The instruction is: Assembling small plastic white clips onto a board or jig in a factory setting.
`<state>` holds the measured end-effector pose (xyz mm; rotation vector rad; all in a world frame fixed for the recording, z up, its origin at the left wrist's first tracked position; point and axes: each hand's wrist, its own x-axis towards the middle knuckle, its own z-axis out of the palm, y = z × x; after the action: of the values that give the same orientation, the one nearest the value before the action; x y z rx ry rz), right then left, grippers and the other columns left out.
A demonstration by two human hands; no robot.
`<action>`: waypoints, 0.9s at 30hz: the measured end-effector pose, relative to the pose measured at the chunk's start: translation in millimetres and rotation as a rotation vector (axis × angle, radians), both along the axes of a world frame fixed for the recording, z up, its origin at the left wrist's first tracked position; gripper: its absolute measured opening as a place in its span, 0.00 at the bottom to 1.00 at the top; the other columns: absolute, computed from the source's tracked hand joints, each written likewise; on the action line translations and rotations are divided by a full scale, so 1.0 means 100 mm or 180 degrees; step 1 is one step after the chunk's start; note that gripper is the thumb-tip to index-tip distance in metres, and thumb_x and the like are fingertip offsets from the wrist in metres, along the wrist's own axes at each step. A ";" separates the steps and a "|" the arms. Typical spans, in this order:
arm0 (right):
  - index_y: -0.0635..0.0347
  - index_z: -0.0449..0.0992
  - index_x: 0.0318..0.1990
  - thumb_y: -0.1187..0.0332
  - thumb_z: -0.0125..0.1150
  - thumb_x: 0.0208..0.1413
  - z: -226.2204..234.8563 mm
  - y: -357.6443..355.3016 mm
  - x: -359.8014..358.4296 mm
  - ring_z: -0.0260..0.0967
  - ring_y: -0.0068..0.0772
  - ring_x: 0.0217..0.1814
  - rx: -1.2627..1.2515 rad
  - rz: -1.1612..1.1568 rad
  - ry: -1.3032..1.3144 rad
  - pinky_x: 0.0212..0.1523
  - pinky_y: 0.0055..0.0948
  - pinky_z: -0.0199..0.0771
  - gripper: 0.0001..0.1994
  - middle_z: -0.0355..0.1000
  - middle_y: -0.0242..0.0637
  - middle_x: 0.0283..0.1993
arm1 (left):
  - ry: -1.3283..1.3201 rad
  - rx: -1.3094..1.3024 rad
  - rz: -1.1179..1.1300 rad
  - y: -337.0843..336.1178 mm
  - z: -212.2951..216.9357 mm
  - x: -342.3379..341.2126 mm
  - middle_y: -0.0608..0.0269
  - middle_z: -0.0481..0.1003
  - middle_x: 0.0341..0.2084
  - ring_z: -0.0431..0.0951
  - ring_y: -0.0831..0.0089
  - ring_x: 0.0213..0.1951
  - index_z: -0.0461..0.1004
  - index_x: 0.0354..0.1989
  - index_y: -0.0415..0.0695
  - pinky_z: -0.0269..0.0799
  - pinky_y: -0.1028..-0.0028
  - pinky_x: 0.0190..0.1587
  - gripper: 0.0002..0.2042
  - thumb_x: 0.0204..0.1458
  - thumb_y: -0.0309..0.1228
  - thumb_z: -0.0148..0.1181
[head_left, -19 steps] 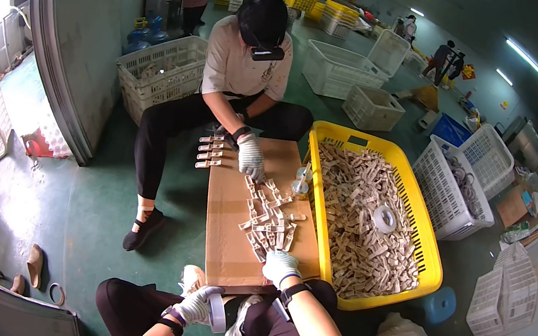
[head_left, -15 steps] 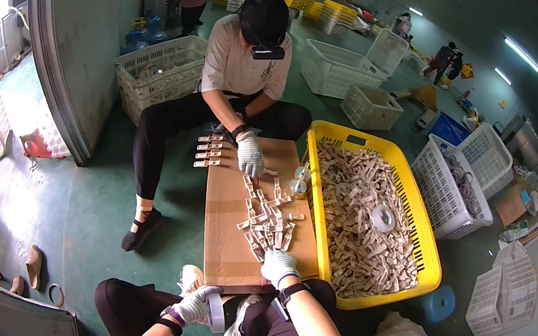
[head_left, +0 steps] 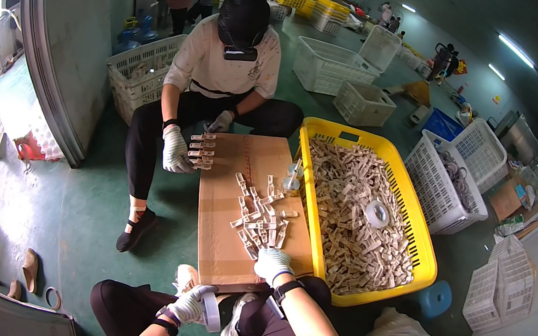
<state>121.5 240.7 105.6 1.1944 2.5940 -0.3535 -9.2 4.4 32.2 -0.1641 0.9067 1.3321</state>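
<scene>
A white roll (head_left: pixel 213 311) is gripped in the curled left hand (head_left: pixel 190 304), gloved and held just off the near end of the box (head_left: pixel 218 231). Pale clips (head_left: pixel 262 223) are strewn across the box top, their near edge met by the gloved right hand (head_left: pixel 273 265); whether a clip is pinched there cannot be told. More clips are heaped in the yellow basket (head_left: pixel 313 226) alongside. Opposite, a short row (head_left: pixel 201 150) is flanked by a co-worker's glove (head_left: pixel 175 151).
</scene>
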 end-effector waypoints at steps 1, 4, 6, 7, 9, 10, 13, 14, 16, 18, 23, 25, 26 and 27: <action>0.59 0.83 0.37 0.67 0.55 0.47 0.00 0.00 0.01 0.79 0.48 0.39 0.0007 -0.0006 0.0009 0.38 0.45 0.78 0.13 0.79 0.50 0.36 | -0.0003 0.0001 -0.0006 0.00 0.00 0.01 0.65 0.77 0.32 0.78 0.65 0.36 0.74 0.45 0.48 0.74 0.51 0.44 0.16 0.47 0.30 0.68; 0.59 0.83 0.36 0.67 0.55 0.47 -0.01 0.00 0.01 0.79 0.48 0.39 0.0004 -0.0010 0.0023 0.38 0.45 0.78 0.13 0.79 0.50 0.36 | 0.0050 0.0190 0.0014 -0.01 -0.03 0.01 0.63 0.78 0.34 0.79 0.65 0.37 0.74 0.46 0.47 0.75 0.54 0.45 0.17 0.47 0.30 0.67; 0.59 0.83 0.36 0.67 0.55 0.47 -0.05 0.02 0.01 0.79 0.48 0.39 -0.0003 -0.0018 0.0026 0.38 0.45 0.78 0.13 0.79 0.50 0.36 | 0.0057 0.0115 0.0030 0.00 -0.07 0.00 0.63 0.78 0.33 0.79 0.65 0.36 0.74 0.46 0.46 0.75 0.58 0.45 0.16 0.47 0.29 0.67; 0.59 0.83 0.36 0.67 0.55 0.47 -0.07 0.02 0.01 0.79 0.48 0.39 -0.0015 -0.0017 0.0032 0.38 0.45 0.78 0.13 0.79 0.50 0.36 | 0.0056 0.0113 0.0025 0.00 -0.09 -0.01 0.63 0.78 0.33 0.79 0.65 0.36 0.74 0.46 0.46 0.75 0.58 0.45 0.16 0.47 0.29 0.67; 0.59 0.83 0.36 0.67 0.55 0.47 -0.06 0.02 0.01 0.79 0.48 0.39 0.0007 -0.0019 0.0031 0.38 0.45 0.78 0.13 0.79 0.50 0.36 | 0.0026 0.0091 0.0007 -0.01 0.01 -0.01 0.63 0.78 0.33 0.78 0.66 0.36 0.74 0.46 0.46 0.75 0.58 0.44 0.16 0.48 0.29 0.67; 0.59 0.83 0.37 0.67 0.55 0.47 -0.05 0.02 0.01 0.79 0.48 0.40 -0.0001 -0.0016 0.0012 0.39 0.45 0.78 0.13 0.79 0.49 0.36 | 0.0022 0.0107 0.0002 -0.02 0.06 0.00 0.63 0.78 0.33 0.78 0.66 0.36 0.74 0.46 0.46 0.75 0.58 0.44 0.16 0.48 0.29 0.67; 0.60 0.82 0.37 0.67 0.54 0.46 -0.04 0.03 0.02 0.78 0.49 0.41 -0.0057 -0.0026 0.0009 0.41 0.45 0.77 0.14 0.78 0.50 0.37 | 0.0151 0.0162 0.0021 0.00 0.15 0.02 0.63 0.77 0.32 0.78 0.67 0.35 0.74 0.45 0.47 0.75 0.59 0.43 0.16 0.48 0.30 0.67; 0.62 0.82 0.37 0.66 0.53 0.45 -0.04 0.03 0.01 0.78 0.50 0.42 -0.0089 -0.0021 0.0024 0.42 0.45 0.77 0.15 0.78 0.51 0.38 | 0.0222 0.0148 0.0016 0.00 0.08 0.00 0.64 0.77 0.31 0.78 0.67 0.35 0.74 0.45 0.47 0.75 0.59 0.43 0.15 0.48 0.31 0.67; 0.62 0.82 0.37 0.67 0.53 0.46 -0.03 0.02 -0.01 0.78 0.50 0.42 -0.0094 -0.0019 0.0025 0.42 0.45 0.77 0.15 0.78 0.51 0.38 | 0.0296 0.0138 0.0013 -0.02 -0.06 -0.02 0.64 0.77 0.31 0.77 0.68 0.34 0.74 0.44 0.47 0.75 0.59 0.43 0.15 0.48 0.31 0.67; 0.62 0.82 0.37 0.67 0.53 0.46 -0.03 0.01 -0.01 0.78 0.50 0.42 -0.0099 -0.0028 0.0017 0.42 0.45 0.77 0.15 0.78 0.52 0.38 | 0.0418 0.0161 -0.0011 -0.02 -0.15 -0.03 0.65 0.75 0.30 0.77 0.68 0.33 0.74 0.43 0.47 0.75 0.59 0.42 0.15 0.47 0.32 0.67; 0.63 0.81 0.37 0.66 0.53 0.46 -0.01 0.00 0.00 0.78 0.50 0.42 -0.0092 -0.0030 -0.0002 0.42 0.44 0.77 0.15 0.78 0.52 0.38 | 0.0644 0.0239 -0.0002 -0.01 -0.03 0.01 0.66 0.74 0.29 0.76 0.67 0.32 0.74 0.42 0.49 0.74 0.55 0.40 0.15 0.46 0.33 0.69; 0.61 0.82 0.38 0.67 0.54 0.46 -0.02 0.00 0.01 0.78 0.49 0.42 -0.0057 -0.0012 -0.0021 0.41 0.45 0.77 0.14 0.78 0.51 0.38 | 0.0681 0.0214 0.0010 0.00 -0.01 0.03 0.67 0.74 0.28 0.75 0.67 0.32 0.74 0.41 0.50 0.74 0.54 0.40 0.15 0.46 0.33 0.69; 0.59 0.82 0.38 0.67 0.54 0.47 -0.04 0.01 0.01 0.78 0.48 0.42 -0.0024 0.0021 -0.0031 0.40 0.45 0.77 0.14 0.79 0.49 0.38 | 0.0606 0.0099 -0.0026 0.00 -0.03 0.02 0.67 0.73 0.28 0.75 0.67 0.31 0.74 0.41 0.50 0.74 0.53 0.39 0.15 0.45 0.34 0.70; 0.59 0.82 0.38 0.67 0.54 0.47 -0.07 0.02 0.01 0.78 0.48 0.42 -0.0021 0.0019 -0.0030 0.40 0.45 0.77 0.14 0.79 0.49 0.38 | 0.0530 -0.0015 -0.0064 -0.01 -0.05 0.00 0.67 0.73 0.27 0.75 0.67 0.31 0.74 0.41 0.51 0.73 0.52 0.39 0.15 0.45 0.34 0.70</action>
<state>122.9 242.4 99.0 1.1829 2.5857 -0.3542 -8.7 3.9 26.9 -0.0477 1.0490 1.3394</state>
